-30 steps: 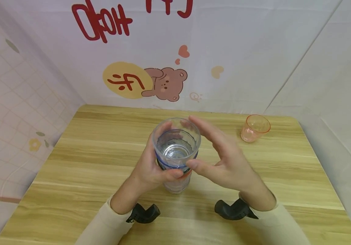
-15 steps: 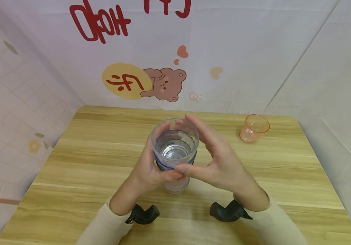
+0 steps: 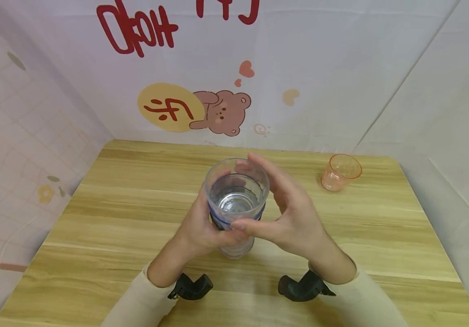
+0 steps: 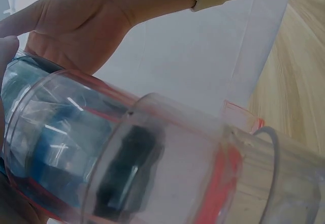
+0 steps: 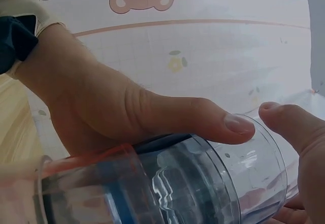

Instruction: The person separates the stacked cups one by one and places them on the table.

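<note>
A tall stack of clear nested cups (image 3: 236,204) stands upright at the middle of the table, with blue and dark bands showing below the topmost rim. My left hand (image 3: 202,227) grips the stack from the left, its thumb across the front. From the right, my right hand (image 3: 293,218) curls round the upper cup, thumb in front and fingers behind. The two thumbs meet or overlap at the front. In the left wrist view, the cups (image 4: 132,173) also show dark and red bands. The right wrist view has the left thumb (image 5: 238,125) lying along the stack.
A small orange-rimmed clear cup (image 3: 341,172) stands apart at the back right of the wooden table (image 3: 116,204). White printed cloth (image 3: 320,68) rises behind the table and along both sides.
My right hand has moved left and closed in round the upper cup, bringing its thumb over to the left thumb. The left hand and the stack have stayed nearly still.
</note>
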Demonstrator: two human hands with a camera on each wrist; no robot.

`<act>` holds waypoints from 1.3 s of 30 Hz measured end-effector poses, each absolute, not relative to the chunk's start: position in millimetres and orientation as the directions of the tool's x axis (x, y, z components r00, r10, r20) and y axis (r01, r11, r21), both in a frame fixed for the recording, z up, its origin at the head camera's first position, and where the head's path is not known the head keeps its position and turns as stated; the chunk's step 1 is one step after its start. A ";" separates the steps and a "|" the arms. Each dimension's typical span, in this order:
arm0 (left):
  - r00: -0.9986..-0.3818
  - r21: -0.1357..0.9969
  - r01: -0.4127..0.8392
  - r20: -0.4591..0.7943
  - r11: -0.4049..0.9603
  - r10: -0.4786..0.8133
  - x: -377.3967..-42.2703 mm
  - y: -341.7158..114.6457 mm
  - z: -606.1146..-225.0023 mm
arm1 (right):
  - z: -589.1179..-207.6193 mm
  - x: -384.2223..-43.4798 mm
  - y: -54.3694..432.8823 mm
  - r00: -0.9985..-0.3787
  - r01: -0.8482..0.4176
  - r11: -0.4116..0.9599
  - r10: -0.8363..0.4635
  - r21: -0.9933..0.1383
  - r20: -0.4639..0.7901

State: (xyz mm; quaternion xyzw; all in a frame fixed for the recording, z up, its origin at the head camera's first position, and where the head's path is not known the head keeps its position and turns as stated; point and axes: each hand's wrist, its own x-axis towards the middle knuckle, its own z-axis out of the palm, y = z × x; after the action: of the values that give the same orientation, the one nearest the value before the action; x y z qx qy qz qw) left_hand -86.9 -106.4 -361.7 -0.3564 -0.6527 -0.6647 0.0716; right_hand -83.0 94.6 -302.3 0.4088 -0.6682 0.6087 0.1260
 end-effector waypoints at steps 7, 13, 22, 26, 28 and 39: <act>-0.762 0.840 0.530 0.531 -0.113 0.371 -84.3 -106.1 -361.2 | -301.4 -83.1 95.5 -0.622 -0.704 -0.131 -0.362 -0.698 0.695; -0.767 0.846 0.521 0.523 -0.116 0.372 -84.5 -106.6 -362.5 | -299.8 -83.7 95.9 -0.619 -0.705 -0.132 -0.365 -0.697 0.695; -0.794 0.883 0.464 0.448 -0.065 0.410 -82.2 -111.4 -361.7 | -289.8 -87.8 97.3 -0.605 -0.720 -0.139 -0.353 -0.679 0.714; -0.808 0.903 0.426 0.408 -0.056 0.425 -80.7 -113.1 -361.2 | -285.9 -87.6 98.3 -0.605 -0.723 -0.133 -0.351 -0.678 0.715; -0.814 0.908 0.417 0.397 -0.049 0.424 -80.5 -112.9 -361.6 | -284.1 -87.3 98.8 -0.609 -0.720 -0.131 -0.351 -0.681 0.712; -0.807 0.890 0.454 0.431 -0.041 0.404 -81.5 -111.1 -365.2 | -276.9 -90.1 104.0 -0.619 -0.706 -0.165 -0.329 -0.689 0.713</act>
State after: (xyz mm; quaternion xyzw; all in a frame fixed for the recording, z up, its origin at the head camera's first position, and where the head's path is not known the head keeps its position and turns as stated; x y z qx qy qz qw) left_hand -81.5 -111.1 -365.2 -0.3099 -0.6923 -0.6514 0.0195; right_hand -90.1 104.0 -276.9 0.4112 -0.6293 0.6431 0.1464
